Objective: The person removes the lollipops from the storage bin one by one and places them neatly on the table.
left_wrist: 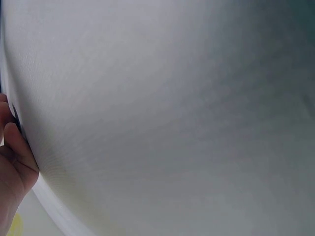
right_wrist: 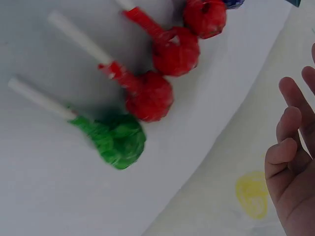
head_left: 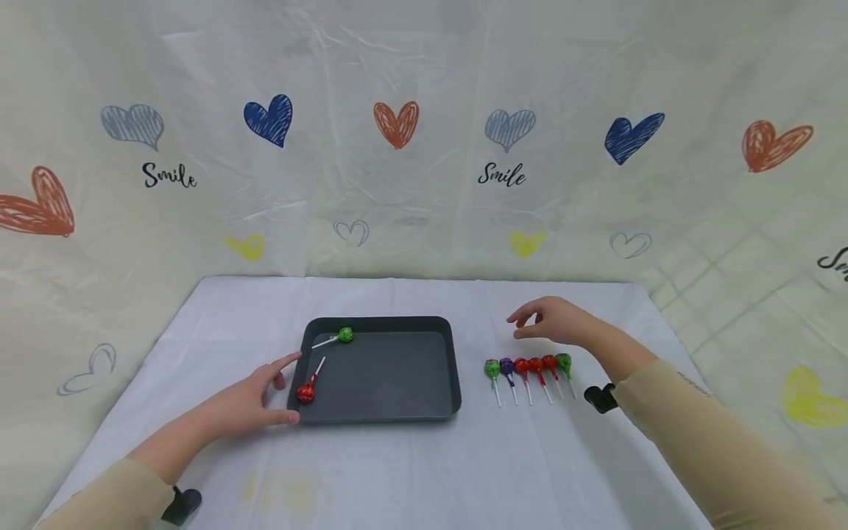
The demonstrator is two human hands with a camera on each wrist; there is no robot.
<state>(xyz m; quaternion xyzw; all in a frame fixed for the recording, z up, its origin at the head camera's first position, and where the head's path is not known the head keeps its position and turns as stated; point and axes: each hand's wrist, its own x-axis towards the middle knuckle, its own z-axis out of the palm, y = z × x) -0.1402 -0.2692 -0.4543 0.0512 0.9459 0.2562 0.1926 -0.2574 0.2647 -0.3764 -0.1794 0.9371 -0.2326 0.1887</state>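
Note:
In the head view a dark grey tray [head_left: 384, 375] lies on the table, with a green lollipop [head_left: 344, 335] near its back left corner and a red lollipop [head_left: 307, 392] near its front left. My left hand [head_left: 248, 401] is at the tray's left side, fingers spread, fingertips and thumb right at the rim. Above the row of lollipops to the right hovers my right hand [head_left: 553, 322], fingers loosely bent with nothing in them. That row runs from a green lollipop [head_left: 492, 369] through a purple one [head_left: 507, 366] and three red ones [head_left: 536, 366] to another green one [head_left: 564, 362].
A white cloth [head_left: 371, 471] covers the table. Behind it hangs a pale sheet [head_left: 444, 66] printed with hearts and "Smile". Each wrist bears a dark strap piece, seen at the right sleeve [head_left: 669, 412] and left sleeve [head_left: 112, 497].

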